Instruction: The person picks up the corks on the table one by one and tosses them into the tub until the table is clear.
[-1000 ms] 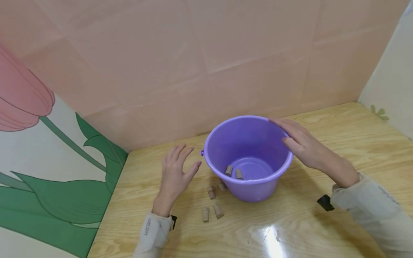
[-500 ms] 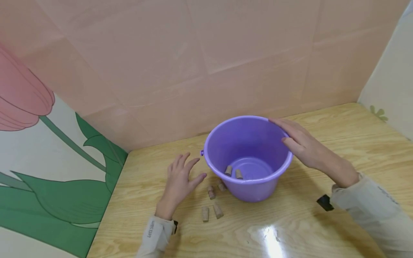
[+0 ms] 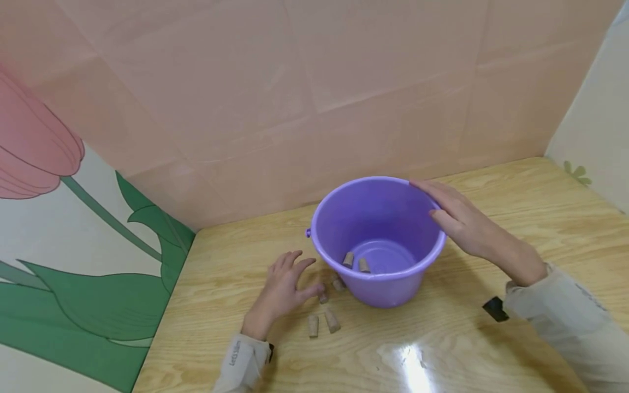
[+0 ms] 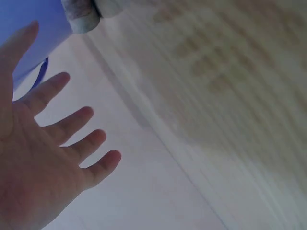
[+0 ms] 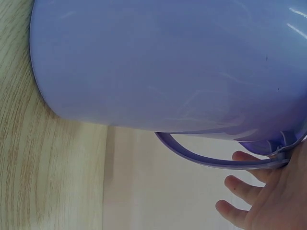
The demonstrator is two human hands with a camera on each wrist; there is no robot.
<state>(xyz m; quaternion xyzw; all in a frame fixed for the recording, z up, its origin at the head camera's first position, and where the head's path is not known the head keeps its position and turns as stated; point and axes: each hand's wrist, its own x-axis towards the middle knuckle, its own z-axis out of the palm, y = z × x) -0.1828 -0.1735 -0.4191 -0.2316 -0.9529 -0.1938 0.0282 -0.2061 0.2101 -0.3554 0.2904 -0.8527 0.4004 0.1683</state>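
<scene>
A purple bucket (image 3: 385, 289) stands on the wooden table, with two tapered corks (image 3: 363, 265) lying on its bottom. My right hand (image 3: 464, 222) holds the bucket's right rim, thumb over the inner side and fingers along the outside. In the right wrist view, several fingertips (image 5: 232, 182) show below the rim by the handle (image 5: 211, 162). My left hand (image 3: 285, 292) hovers left of the bucket with fingers spread and nothing in its grasp. Its thumb overlaps one cork (image 3: 322, 298); another cork (image 3: 338, 283) lies against the bucket's base.
Two more corks lie nearer me, a straight one (image 3: 313, 326) and a tapered one (image 3: 332, 320). A pink-covered wall (image 3: 314, 109) rises behind the table (image 3: 442, 349). A panel with a painted tulip (image 3: 93, 300) borders the left side.
My left hand has come down and to the right, toward the corks beside the bucket. My right hand and the bucket have stayed in place.
</scene>
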